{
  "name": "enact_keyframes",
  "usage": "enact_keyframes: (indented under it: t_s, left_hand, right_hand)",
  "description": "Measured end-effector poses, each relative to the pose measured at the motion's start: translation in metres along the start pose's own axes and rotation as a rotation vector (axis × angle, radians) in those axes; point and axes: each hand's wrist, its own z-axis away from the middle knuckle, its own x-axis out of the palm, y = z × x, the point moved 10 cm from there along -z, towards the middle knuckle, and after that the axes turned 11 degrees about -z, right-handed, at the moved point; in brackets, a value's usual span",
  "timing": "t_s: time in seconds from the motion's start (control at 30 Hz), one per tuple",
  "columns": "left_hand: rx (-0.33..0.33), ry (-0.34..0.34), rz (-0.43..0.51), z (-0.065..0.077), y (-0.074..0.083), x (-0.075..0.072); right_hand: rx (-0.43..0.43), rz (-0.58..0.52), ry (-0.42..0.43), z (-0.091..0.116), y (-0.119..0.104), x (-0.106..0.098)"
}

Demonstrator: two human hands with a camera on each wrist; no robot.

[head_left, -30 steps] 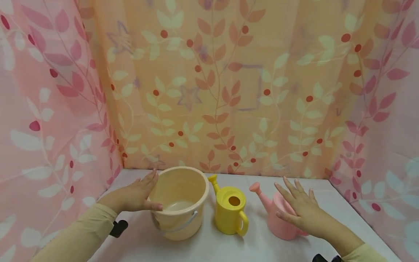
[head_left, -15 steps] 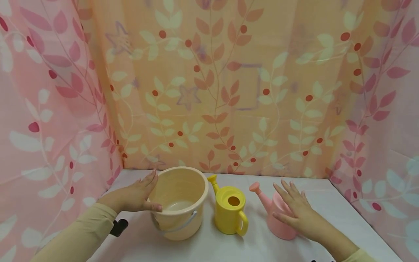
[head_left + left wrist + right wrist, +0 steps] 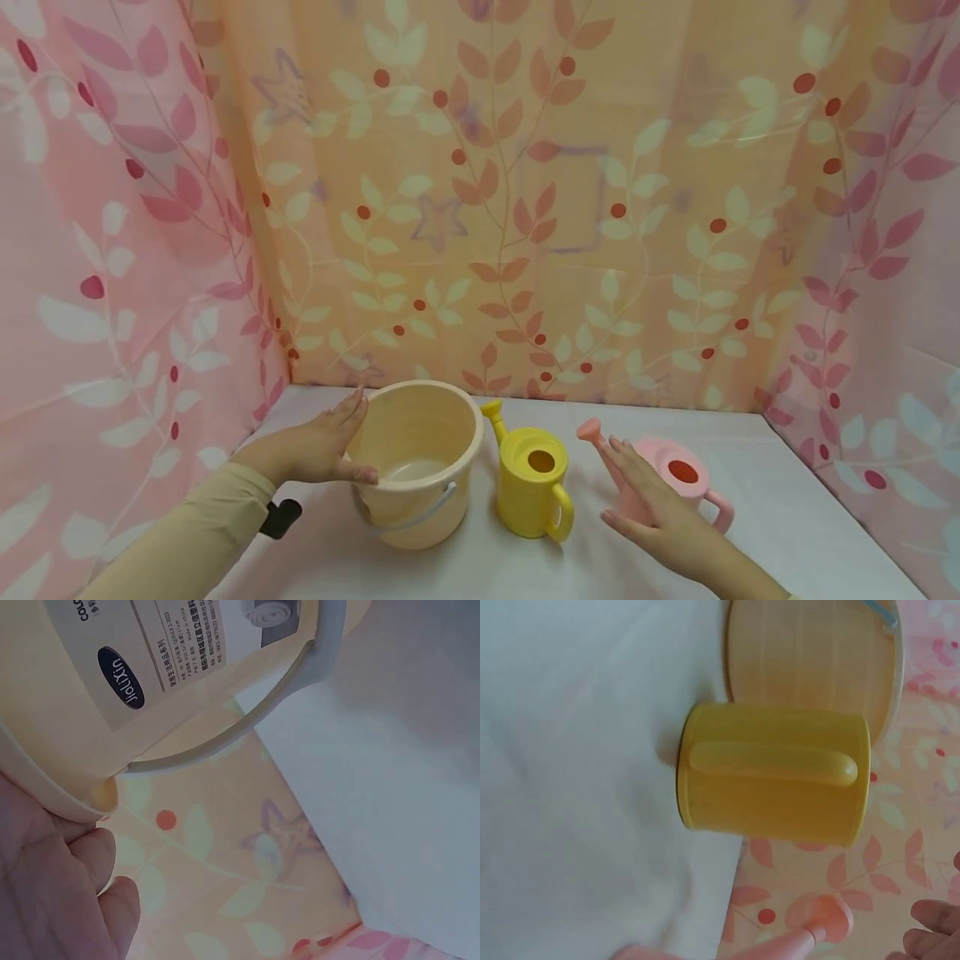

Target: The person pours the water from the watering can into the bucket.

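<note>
My left hand [image 3: 318, 447] rests on the left rim of a cream bucket [image 3: 416, 529], fingers stretched along the rim and thumb across its front edge. In the left wrist view, the bucket's grey handle [image 3: 217, 742] hangs near the hand, below a printed label [image 3: 154, 652]. Just right of the bucket stands a yellow watering can [image 3: 517, 500], its spout pointing back left. My right hand [image 3: 663, 521], fingers straight, is in front of the pink watering can [image 3: 663, 452] and hides part of its body. The right wrist view shows that can's spout head [image 3: 829, 919] and the fingertips at the edge.
Everything stands on a table with a white cover [image 3: 570, 567]. An orange leaf-patterned curtain [image 3: 525, 208] hangs along the back edge, with a pink curtain [image 3: 112, 292] at the left and another on the right. A black strap piece [image 3: 281, 518] sits at the left wrist.
My right hand has moved left and toward me across the pink watering can, uncovering its opening and handle. The left hand stays at the bucket's rim. The head view has shifted slightly.
</note>
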Motion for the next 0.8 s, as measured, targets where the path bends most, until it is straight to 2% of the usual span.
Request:
enact_keyframes:
  t_s: [0.27,0.33,0.57,0.8]
  left_hand:
    - [-0.005,-0.001,-0.007,0.0,0.0,0.001]
    - [-0.007,-0.003,-0.017,0.0,-0.001,0.002]
    - [0.003,-0.002,-0.024,0.0,0.0,0.003]
    - [-0.011,-0.015,-0.024,-0.001,-0.002,0.004]
  right_hand:
    - [0.126,-0.089,-0.097,0.004,0.018,0.035]
    - [0.137,-0.141,-0.113,0.004,0.025,0.044]
    - [0.155,-0.455,-0.147,0.001,0.039,0.067]
    - [0.173,-0.56,-0.178,-0.002,0.041,0.077]
